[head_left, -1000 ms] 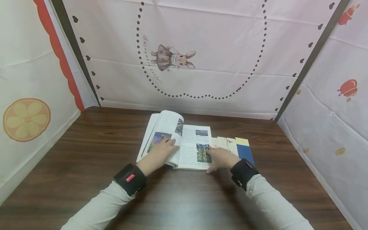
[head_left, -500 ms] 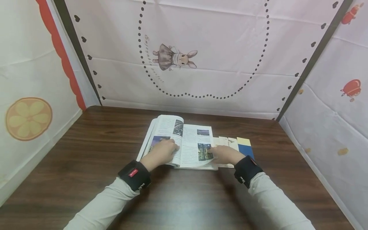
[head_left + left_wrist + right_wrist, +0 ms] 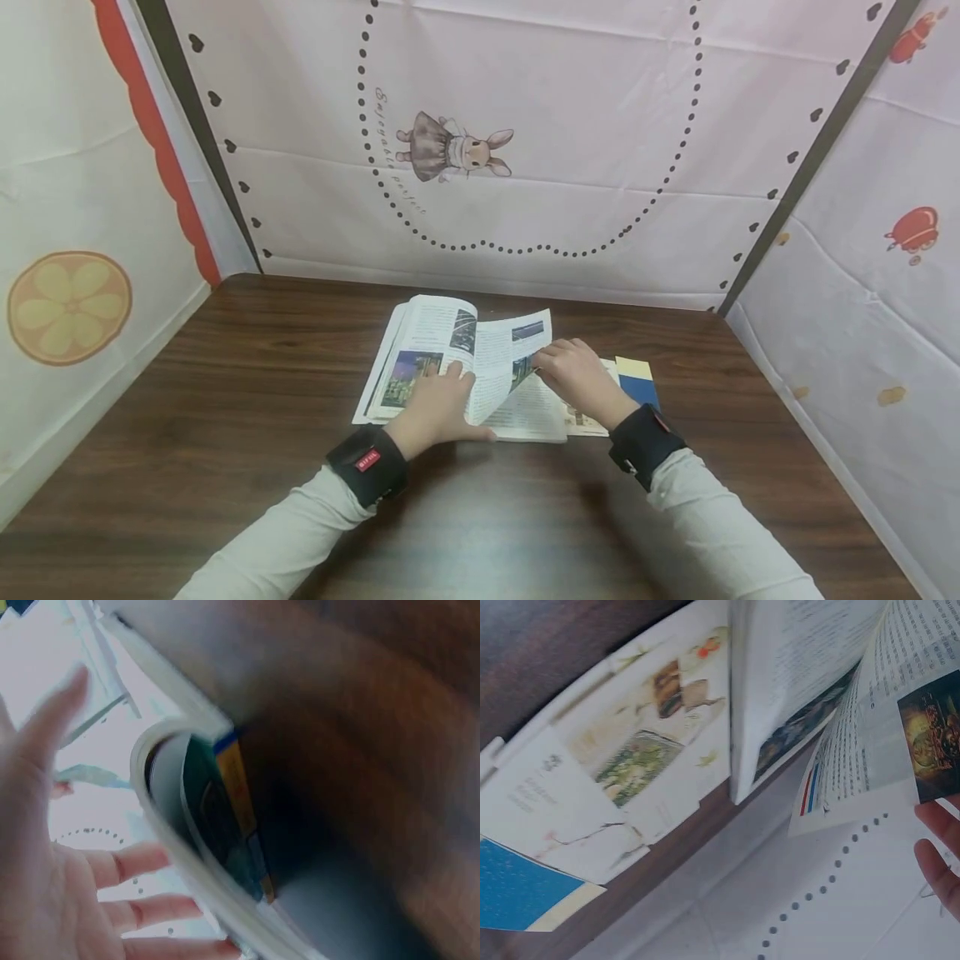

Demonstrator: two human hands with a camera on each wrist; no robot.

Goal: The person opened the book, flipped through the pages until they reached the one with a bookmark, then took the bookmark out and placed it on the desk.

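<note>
An open book (image 3: 435,325) with printed text and colour photos lies on the table, its left half a thick curved stack of pages. My left hand (image 3: 438,404) rests on that half with fingers spread, the thumb reaching past the lower end of the spine. In the left wrist view, the fingers (image 3: 142,911) extend along the curled pages. My right hand (image 3: 581,379) pinches the outer edge of a right-hand page (image 3: 495,354), which is raised and bent over the page beneath. In the right wrist view, two fingertips (image 3: 930,817) show at the page's edge beside a dark picture; the thumb is hidden.
Partly beneath my right forearm, overlapping pale booklets (image 3: 630,772) with food pictures lie right of the book. A blue one with a yellow band (image 3: 637,387) is outermost. White printed cloth (image 3: 600,167) hangs behind the wooden table (image 3: 285,350) and on both sides.
The right hand has moved from the page's lower outer corner up and away, lifting the page off the book. The left hand has shifted slightly nearer, its fingers spreading and thumb stretching right.
</note>
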